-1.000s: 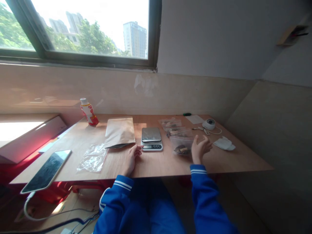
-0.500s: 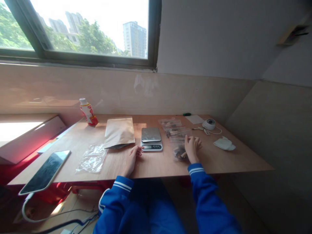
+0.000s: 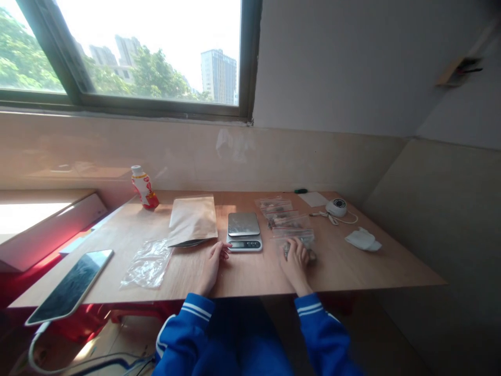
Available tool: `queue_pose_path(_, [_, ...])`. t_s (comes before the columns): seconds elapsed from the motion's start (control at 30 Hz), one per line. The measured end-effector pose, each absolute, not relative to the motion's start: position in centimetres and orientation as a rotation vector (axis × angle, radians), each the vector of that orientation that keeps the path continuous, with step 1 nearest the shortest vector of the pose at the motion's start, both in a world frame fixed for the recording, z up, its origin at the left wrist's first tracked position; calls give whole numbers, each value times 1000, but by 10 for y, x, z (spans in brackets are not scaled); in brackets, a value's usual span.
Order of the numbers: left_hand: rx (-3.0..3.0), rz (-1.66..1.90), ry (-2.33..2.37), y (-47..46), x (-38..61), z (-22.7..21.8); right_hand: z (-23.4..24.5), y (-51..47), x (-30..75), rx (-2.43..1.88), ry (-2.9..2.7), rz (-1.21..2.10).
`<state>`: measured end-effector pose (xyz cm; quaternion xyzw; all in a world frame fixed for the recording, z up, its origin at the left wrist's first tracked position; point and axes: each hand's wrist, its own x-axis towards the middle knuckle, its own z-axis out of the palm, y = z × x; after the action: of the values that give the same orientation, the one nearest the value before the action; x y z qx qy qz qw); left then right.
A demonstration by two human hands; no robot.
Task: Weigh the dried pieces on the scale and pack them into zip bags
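my right hand (image 3: pixel 295 258) lies over the front zip bag (image 3: pixel 309 244) of dark pieces, near the surface's (image 3: pixel 364 271) near edge, right of its middle; my fingers curl down on it, but i can't tell if they close on the plastic. more zip bags (image 3: pixel 282 215) overlap behind it, toward the far edge. my left hand (image 3: pixel 213 261) rests by the near edge, loosely open with fingers bent, its fingertips at the front left corner of the scale (image 3: pixel 245 233). left of the scale lies the brown pouch (image 3: pixel 193 219), its mouth facing the near edge; a crumpled clear bag (image 3: pixel 146 263) lies nearer the left corner.
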<state>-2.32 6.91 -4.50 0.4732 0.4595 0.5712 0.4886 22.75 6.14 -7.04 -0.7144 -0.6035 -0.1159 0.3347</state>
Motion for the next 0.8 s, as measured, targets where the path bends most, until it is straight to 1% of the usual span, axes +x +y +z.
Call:
queue_pose_path(0.07, [1239,1415,1210,68,-22,-43,-68,83,230,-1925,-1611,-187])
queue_pose_path(0.17, [1419,1499,1443,64,-23,-39,-51,113,237,-1973,-1676,28])
queue_pose_path(0.27, [1678,1550,1747,63,-38,-35,-34,122,235,-1938,-1665,92])
queue_pose_path(0.37, [1872,1392,2118,69,-68,-32,-23,103,212,-1675,-1698,83])
queue_pose_path(0.43, [1948,1240,2245,79,-91,-30,-16,83,184,-1418,-1805,233])
queue_pose_path(0.53, [2053,1049,2269,93,-119,-27,-4,57,131,-998,-2089,529])
queue_pose_path(0.6, [2105,945,2210,97,-129,-24,1,51,95,-815,-2223,625])
queue_pose_path(0.67, [2109,873,2186,94,-132,-17,1,53,63,-794,-2300,582])
queue_pose_path(0.8, [2156,887,2241,80,-129,4,-7,63,24,-932,-2368,317])
